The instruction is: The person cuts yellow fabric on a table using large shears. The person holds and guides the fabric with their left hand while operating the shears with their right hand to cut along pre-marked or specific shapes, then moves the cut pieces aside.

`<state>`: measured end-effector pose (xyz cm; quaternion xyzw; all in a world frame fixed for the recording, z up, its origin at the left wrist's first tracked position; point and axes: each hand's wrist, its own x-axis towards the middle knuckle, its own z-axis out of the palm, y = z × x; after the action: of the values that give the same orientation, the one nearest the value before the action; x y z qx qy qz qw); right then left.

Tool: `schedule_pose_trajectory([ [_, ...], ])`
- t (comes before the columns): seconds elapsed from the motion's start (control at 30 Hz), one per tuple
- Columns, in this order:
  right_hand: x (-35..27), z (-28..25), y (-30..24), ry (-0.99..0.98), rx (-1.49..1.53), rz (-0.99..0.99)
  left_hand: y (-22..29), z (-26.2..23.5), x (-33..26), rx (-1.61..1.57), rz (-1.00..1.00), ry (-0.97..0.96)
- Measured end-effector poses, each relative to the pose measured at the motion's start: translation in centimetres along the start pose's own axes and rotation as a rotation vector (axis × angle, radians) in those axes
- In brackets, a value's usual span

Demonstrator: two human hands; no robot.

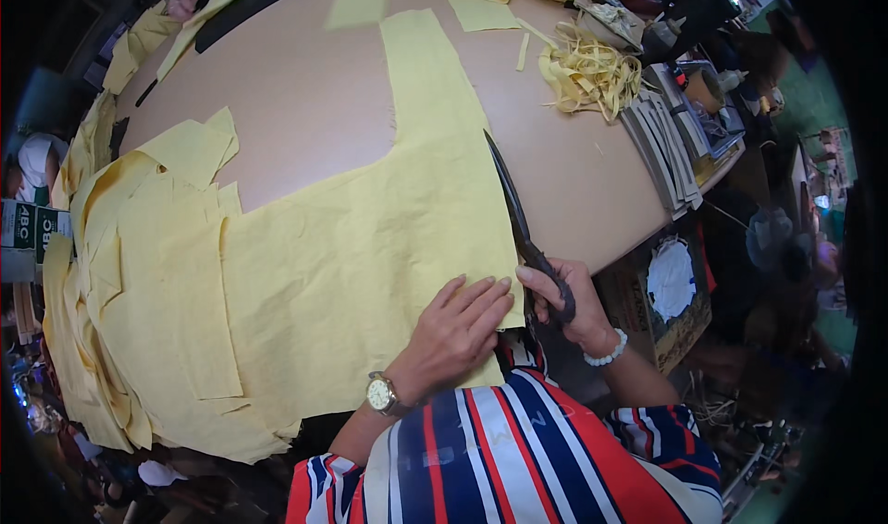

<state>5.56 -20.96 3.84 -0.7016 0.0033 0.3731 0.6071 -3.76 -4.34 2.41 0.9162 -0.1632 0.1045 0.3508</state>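
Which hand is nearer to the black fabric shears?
Right: the right hand grips the shears at the handles; the left hand rests on the yellow fabric, left of the shears.

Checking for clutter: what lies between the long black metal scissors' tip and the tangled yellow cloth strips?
Only bare tan tabletop separates scissors and strips, in the head view.

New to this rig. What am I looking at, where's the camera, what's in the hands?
No machine: a person works with two bare hands. The one picture comes from a fisheye camera worn on the head, looking down, so edges bend near the rim. Yellow fabric lies on a tan table, layered at left; a heap of yellow strips sits at upper right. The right hand holds dark scissors along the fabric's right edge; the left hand rests on the fabric. Another person's hand shows at upper left.
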Motion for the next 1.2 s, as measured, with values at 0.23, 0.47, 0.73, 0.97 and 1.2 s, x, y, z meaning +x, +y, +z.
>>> schedule_pose_trajectory([
  [0.23,0.6,0.3,-1.2,0.016,0.055,0.032,0.2,-0.1,0.0,0.000,0.020,0.021],
  [0.47,0.6,0.4,-1.1,0.016,0.038,0.026,0.4,-0.2,-0.1,0.009,0.037,0.042],
  [0.73,1.7,0.7,-1.9,0.016,0.027,0.029,0.5,-0.1,0.1,-0.005,0.058,0.086],
  [0.97,1.5,0.6,-1.4,0.019,-0.021,-0.002,0.3,-0.1,-0.3,-0.014,0.058,0.080],
  [1.2,2.9,0.9,-2.4,0.029,0.065,-0.034,0.5,-0.1,-0.6,-0.028,0.073,0.098],
])
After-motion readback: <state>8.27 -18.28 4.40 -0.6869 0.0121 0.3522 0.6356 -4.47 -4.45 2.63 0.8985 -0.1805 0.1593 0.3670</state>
